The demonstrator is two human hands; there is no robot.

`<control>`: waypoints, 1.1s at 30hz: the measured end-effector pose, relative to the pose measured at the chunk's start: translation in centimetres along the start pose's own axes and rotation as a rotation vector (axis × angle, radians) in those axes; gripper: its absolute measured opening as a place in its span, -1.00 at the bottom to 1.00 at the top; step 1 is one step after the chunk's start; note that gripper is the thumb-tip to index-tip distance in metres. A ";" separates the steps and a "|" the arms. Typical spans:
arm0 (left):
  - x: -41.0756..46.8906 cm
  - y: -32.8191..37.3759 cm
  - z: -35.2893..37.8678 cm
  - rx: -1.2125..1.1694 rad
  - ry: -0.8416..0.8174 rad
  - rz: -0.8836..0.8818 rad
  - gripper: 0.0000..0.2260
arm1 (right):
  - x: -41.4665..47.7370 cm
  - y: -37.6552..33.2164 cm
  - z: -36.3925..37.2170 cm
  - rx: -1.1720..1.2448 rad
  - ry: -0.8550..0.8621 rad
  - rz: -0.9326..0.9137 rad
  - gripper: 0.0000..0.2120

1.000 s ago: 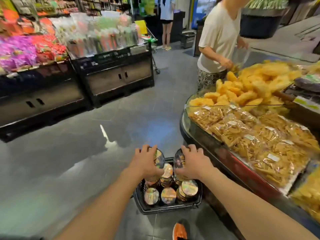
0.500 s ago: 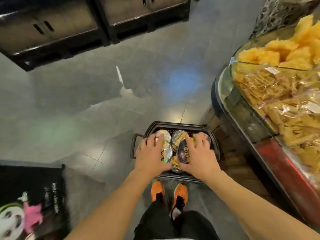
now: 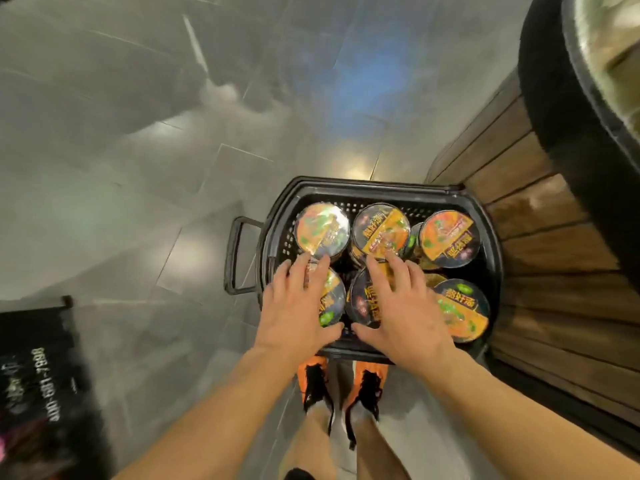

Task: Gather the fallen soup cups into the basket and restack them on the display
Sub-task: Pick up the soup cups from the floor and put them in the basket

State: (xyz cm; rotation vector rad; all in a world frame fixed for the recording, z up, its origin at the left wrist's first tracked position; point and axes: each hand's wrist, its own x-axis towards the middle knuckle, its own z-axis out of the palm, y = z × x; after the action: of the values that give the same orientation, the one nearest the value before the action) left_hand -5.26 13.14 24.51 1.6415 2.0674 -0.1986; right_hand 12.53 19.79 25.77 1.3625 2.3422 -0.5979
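Black basket (image 3: 494, 261) on the floor (image 3: 145, 188) beside the slatted display base (image 3: 547, 244), soup cups (image 3: 450, 237) packed lid-up inside; left hand (image 3: 298, 308) and right hand (image 3: 407, 315), fingers spread and uncurled, each cover a near lid, probably readying a lift for restacking.

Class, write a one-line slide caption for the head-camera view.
Left hand and right hand rest on soup cups standing lid-up in a black basket on the grey floor.

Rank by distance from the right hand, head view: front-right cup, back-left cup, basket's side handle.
1. Front-right cup, just right of the right hand.
2. Back-left cup, far left corner.
3. Side handle, left of the basket.
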 end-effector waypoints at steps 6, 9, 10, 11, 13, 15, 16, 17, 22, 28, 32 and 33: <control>2.6 -0.8 5.3 0.016 0.009 0.025 0.03 | 2.6 1.4 5.0 -0.013 -0.073 0.013 0.09; 3.4 -1.0 6.7 0.024 0.021 0.031 0.04 | 3.0 1.7 6.4 -0.018 -0.077 0.015 0.08; 3.7 -1.0 7.0 0.028 0.020 0.026 0.05 | 3.2 1.7 6.7 -0.017 -0.074 0.017 0.08; 3.9 -1.0 7.3 0.036 0.018 0.021 0.05 | 3.3 1.8 6.9 -0.016 -0.074 0.021 0.08; 4.2 -1.0 7.8 0.054 0.017 0.017 0.06 | 3.6 1.9 7.3 -0.019 -0.080 0.025 0.07; 4.4 -1.1 8.2 0.054 0.016 0.017 0.06 | 3.8 2.0 7.5 -0.026 -0.074 0.025 0.08; 4.4 -1.2 8.4 0.050 0.018 0.016 0.05 | 3.9 2.1 7.7 -0.028 -0.069 0.026 0.08; 4.5 -1.3 8.5 0.047 0.022 0.015 0.05 | 4.0 2.2 7.8 -0.033 -0.067 0.027 0.08; 4.4 -1.3 9.1 0.045 0.046 0.019 0.05 | 4.1 2.4 8.7 -0.069 -0.049 0.035 0.10; 3.9 -0.7 8.8 0.051 0.019 0.024 0.02 | 3.7 2.5 8.1 -0.068 -0.095 -0.009 0.06; 3.8 -0.5 7.5 0.062 0.004 0.026 -0.07 | 3.2 2.8 6.6 -0.049 -0.069 -0.030 -0.05; 3.7 -0.4 7.0 0.064 0.002 0.029 -0.09 | 3.1 2.9 6.2 -0.044 -0.051 -0.032 -0.08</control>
State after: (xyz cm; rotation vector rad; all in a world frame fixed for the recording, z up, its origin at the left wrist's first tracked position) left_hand -4.27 13.45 16.61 1.7091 2.0565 -0.2554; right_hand 14.24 20.08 18.47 1.2782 2.3270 -0.5796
